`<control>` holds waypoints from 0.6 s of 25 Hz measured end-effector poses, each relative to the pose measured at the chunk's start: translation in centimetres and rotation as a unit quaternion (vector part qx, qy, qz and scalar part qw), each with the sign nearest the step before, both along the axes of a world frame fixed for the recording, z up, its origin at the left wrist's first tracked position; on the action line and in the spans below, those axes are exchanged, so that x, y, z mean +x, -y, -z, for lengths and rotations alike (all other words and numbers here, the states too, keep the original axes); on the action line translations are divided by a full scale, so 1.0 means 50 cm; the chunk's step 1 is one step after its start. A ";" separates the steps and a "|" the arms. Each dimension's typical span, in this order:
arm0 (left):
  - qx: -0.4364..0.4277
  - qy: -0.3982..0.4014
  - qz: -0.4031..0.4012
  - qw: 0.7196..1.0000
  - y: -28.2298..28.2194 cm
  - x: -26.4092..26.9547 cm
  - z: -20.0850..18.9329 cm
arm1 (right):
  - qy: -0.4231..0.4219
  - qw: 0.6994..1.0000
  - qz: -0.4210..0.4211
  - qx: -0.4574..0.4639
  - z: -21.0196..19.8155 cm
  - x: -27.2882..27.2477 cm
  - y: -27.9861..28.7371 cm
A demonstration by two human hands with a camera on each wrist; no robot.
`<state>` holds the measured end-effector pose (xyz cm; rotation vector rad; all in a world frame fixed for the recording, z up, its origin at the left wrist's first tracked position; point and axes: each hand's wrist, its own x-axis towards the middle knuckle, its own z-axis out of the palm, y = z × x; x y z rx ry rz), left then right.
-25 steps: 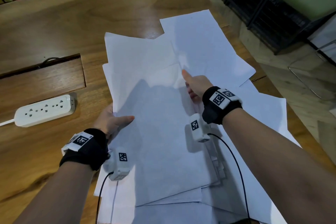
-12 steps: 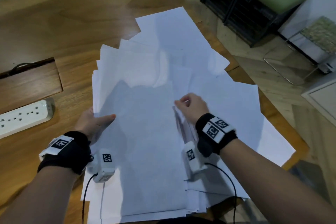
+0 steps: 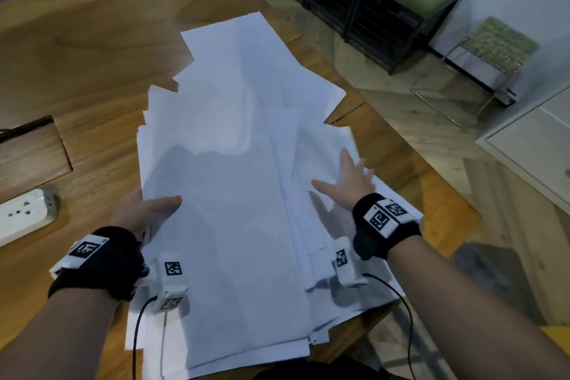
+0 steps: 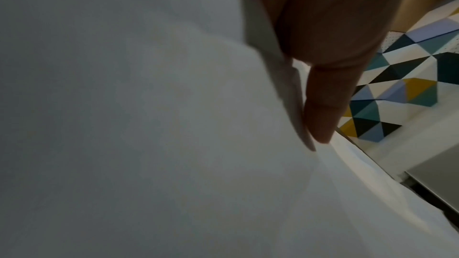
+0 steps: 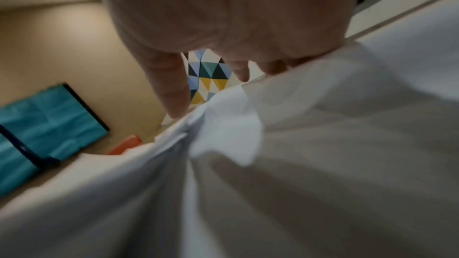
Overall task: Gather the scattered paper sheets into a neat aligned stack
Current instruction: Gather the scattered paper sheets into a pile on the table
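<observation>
A loose pile of white paper sheets (image 3: 234,194) lies fanned across a wooden table (image 3: 92,49), between a person's two hands. The left hand (image 3: 140,213) grips the pile's left edge, thumb on top and fingers hidden beneath. The right hand (image 3: 350,177) lies flat on the right-hand sheets with fingers spread wide, holding nothing. The nearest sheets overhang the table's near edge; others reach its right edge. Bare wood extends left and beyond, where a white power strip (image 3: 23,217) lies just beside the left hand.
</observation>
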<state>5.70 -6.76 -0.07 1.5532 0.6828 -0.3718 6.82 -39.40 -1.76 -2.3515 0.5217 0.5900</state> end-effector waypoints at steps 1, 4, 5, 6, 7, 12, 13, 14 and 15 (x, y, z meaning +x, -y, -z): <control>0.010 -0.001 0.015 1.000 0.007 0.000 -0.004 | 0.049 0.996 0.022 0.072 -0.005 0.003 -0.010; 0.041 -0.009 0.017 0.999 -0.001 -0.001 -0.001 | 0.095 0.987 0.127 0.043 -0.023 0.007 0.036; 0.043 -0.014 0.015 0.999 -0.010 -0.003 0.001 | 0.057 0.990 0.116 -0.051 -0.025 0.001 0.066; 0.041 -0.022 0.016 0.999 -0.019 -0.004 0.004 | 0.015 0.989 0.087 -0.121 -0.029 -0.009 0.092; 0.050 -0.029 0.014 0.998 -0.025 -0.004 0.007 | -0.013 0.988 0.056 -0.145 -0.030 -0.017 0.109; 0.044 -0.023 0.029 0.998 0.012 0.002 0.001 | -0.044 0.998 0.029 0.041 -0.012 -0.029 0.053; 0.049 -0.020 0.035 0.998 0.021 0.005 -0.003 | -0.042 0.994 0.039 0.089 -0.014 -0.030 0.032; 0.057 -0.014 0.039 0.998 0.030 0.004 -0.009 | -0.041 0.990 0.055 0.126 -0.017 -0.034 0.015; 0.071 -0.002 0.038 0.997 0.036 0.004 -0.015 | -0.029 0.985 0.077 0.150 -0.017 -0.036 0.010</control>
